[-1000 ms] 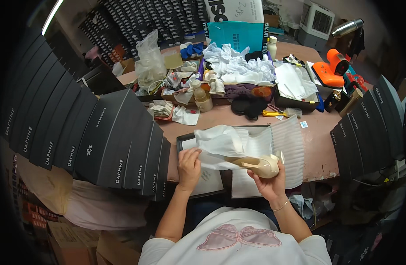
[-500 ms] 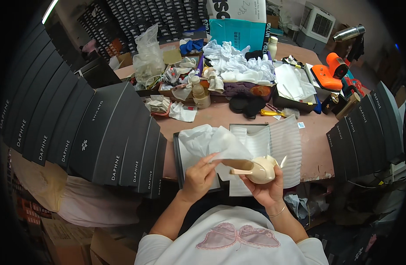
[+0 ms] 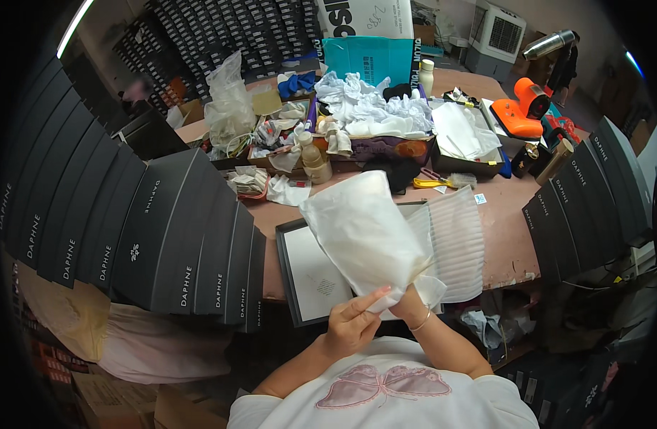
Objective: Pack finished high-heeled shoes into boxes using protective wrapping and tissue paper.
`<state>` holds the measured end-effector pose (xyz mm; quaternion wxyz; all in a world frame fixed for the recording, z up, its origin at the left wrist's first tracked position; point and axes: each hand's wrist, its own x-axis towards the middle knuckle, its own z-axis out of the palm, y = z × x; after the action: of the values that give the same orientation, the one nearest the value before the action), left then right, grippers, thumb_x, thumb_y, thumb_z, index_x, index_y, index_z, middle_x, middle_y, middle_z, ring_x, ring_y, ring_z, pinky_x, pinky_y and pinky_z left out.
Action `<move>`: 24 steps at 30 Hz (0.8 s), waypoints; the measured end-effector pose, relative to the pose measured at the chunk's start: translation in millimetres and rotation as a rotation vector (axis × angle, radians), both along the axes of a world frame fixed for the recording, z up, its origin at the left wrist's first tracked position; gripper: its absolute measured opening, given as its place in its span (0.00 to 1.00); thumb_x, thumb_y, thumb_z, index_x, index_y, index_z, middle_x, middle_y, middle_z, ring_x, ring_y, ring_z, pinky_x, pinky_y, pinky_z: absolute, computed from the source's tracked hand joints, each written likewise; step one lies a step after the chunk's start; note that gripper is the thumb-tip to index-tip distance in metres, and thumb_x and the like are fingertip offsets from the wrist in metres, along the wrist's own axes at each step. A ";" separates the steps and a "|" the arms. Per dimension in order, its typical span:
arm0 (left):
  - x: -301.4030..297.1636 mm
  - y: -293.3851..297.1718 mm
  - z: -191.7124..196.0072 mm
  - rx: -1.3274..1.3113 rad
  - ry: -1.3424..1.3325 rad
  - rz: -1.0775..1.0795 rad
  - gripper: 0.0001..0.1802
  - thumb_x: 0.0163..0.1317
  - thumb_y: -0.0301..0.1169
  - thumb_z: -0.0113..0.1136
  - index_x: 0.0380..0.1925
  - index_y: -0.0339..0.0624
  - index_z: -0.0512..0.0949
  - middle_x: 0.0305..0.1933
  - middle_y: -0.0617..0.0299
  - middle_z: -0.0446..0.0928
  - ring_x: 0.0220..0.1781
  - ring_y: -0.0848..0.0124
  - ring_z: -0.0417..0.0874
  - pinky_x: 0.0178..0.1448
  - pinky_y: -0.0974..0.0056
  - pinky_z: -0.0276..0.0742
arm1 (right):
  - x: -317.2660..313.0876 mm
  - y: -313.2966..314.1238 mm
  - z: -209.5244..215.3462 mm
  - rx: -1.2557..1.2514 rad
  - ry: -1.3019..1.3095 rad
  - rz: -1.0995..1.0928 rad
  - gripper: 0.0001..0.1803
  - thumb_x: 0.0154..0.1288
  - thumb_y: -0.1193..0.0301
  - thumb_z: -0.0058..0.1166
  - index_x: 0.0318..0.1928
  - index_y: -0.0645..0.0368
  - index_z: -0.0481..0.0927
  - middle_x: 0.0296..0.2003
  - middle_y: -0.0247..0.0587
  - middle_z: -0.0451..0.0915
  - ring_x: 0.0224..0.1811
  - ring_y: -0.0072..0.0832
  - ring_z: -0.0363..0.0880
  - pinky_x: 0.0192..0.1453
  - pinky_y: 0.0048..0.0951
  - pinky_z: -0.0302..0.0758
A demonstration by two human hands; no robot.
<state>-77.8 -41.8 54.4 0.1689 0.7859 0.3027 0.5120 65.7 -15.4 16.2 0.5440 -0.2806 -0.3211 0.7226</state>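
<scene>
A sheet of white tissue paper point(image 3: 364, 232) stands lifted in front of me, wrapped over a cream-coloured shoe that is now hidden beneath it. My left hand point(image 3: 351, 323) pinches the paper's lower edge. My right hand point(image 3: 408, 306) grips the bundle from below; only its wrist and part of the palm show. Under the bundle lies an open black shoe box point(image 3: 300, 275) with a white lining, and beside it a ribbed white foam sheet point(image 3: 453, 239).
Stacks of dark shoe boxes point(image 3: 128, 222) fan along the left, and more point(image 3: 585, 200) stand at the right. The pink table point(image 3: 507, 229) carries rags, a bottle point(image 3: 314, 159), yellow scissors point(image 3: 432, 182), an orange tool point(image 3: 521, 107) and a teal box point(image 3: 367, 61).
The shoe was visible in my right hand; the tissue paper has since been pulled up and over it. My left hand moved from the box in to the bundle.
</scene>
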 end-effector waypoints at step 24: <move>-80.4 -14.4 -105.1 -1.503 -1.447 0.086 0.26 0.63 0.45 0.56 0.55 0.42 0.73 0.51 0.56 0.78 0.53 0.61 0.79 0.57 0.58 0.77 | -45.4 3.3 23.7 0.790 -1.226 0.219 0.23 0.54 0.64 0.64 0.48 0.63 0.77 0.43 0.57 0.77 0.42 0.50 0.78 0.48 0.42 0.76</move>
<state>-158.2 -56.3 -50.7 0.7371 -0.0274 0.3975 0.5458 20.3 -12.1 39.9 0.2522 -0.3838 -0.8299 0.3167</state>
